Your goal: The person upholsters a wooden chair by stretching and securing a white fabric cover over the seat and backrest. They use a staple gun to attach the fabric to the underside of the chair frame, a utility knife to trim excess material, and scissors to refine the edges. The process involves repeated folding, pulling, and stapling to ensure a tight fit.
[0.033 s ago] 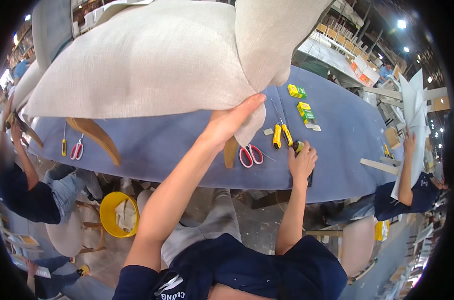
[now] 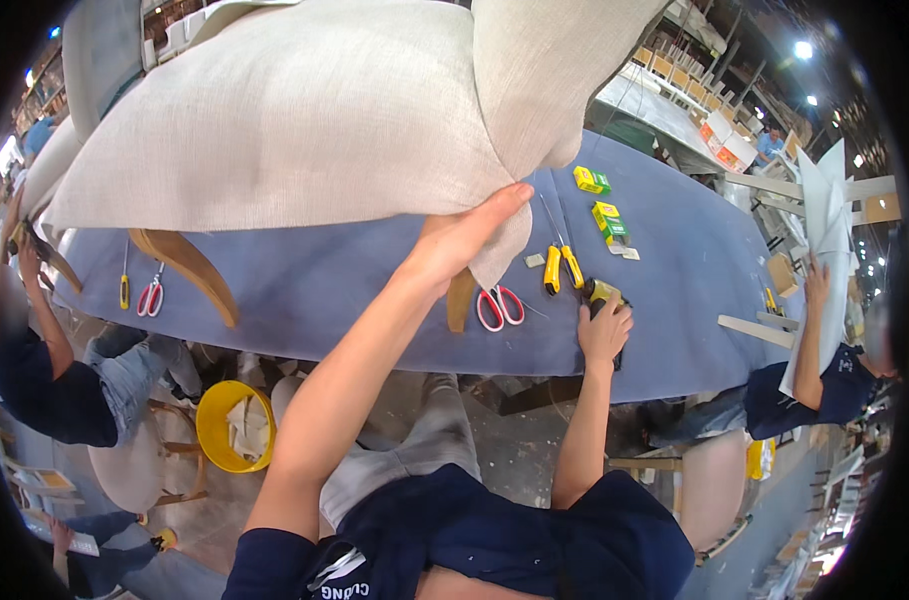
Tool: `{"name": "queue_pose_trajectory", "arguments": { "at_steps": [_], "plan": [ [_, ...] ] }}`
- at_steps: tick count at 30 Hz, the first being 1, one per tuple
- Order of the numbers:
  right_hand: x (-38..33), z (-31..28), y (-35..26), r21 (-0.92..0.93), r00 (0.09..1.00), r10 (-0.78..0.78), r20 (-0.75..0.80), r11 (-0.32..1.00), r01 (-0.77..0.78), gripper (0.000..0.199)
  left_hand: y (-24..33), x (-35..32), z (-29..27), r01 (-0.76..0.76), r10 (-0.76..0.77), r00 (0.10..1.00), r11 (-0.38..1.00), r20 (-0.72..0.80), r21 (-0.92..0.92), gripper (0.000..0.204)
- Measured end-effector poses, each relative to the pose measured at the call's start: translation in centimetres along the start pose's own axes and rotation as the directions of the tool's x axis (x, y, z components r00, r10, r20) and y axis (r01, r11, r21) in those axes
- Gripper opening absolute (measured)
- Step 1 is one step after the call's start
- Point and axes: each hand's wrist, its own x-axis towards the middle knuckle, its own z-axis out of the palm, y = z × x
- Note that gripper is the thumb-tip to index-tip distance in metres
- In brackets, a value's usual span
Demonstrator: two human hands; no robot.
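Note:
A chair covered in pale beige fabric rests on the table, its curved wooden legs showing beneath the seat. My left hand grips the fabric at the corner where seat and back meet; a loose flap hangs beside it. On the table to the right, my right hand is closed around a black-and-yellow staple gun, whose lower part is mostly hidden by my fingers. Close by lie two yellow-handled tools with thin metal shafts and red-handled scissors.
Yellow-green boxes lie on the blue-grey tabletop. Further left are a yellow-handled screwdriver and more scissors. A yellow bucket of scraps stands below. People work at both sides, one holding a pale panel.
My right hand has lifted and turned the staple gun slightly, so more of its body shows above my fingers. My left hand keeps its grip on the fabric.

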Motion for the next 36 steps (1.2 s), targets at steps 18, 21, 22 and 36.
{"name": "queue_pose_trajectory", "arguments": {
  "at_steps": [18, 21, 22, 36],
  "plan": [
    [-3.3, -21.5, -10.7, 0.896, 0.944, -0.194, 0.267, -0.311, -0.317, 0.052, -1.0, 0.6, -0.8, -0.142, 0.143, 0.990, 0.990, 0.019, -0.017, 0.064],
    [-5.9, -25.2, -16.6, 0.903, 0.944, -0.185, 0.272, -0.289, -0.317, 0.034, -0.7, 0.1, -0.6, -0.099, 0.099, 0.994, 0.995, -0.035, 0.007, 0.059],
    [-6.1, -25.3, -17.5, 0.899, 0.934, -0.202, 0.296, -0.271, -0.344, 0.022, -1.0, 0.2, -0.6, -0.096, 0.096, 0.995, 0.995, -0.010, -0.025, 0.056],
    [-4.6, -25.6, -19.6, 0.907, 0.889, -0.179, 0.422, 0.087, -0.413, 0.020, -1.9, 1.8, -0.7, -0.161, 0.163, 0.986, 0.985, -0.032, 0.062, 0.031]
  ]
}}
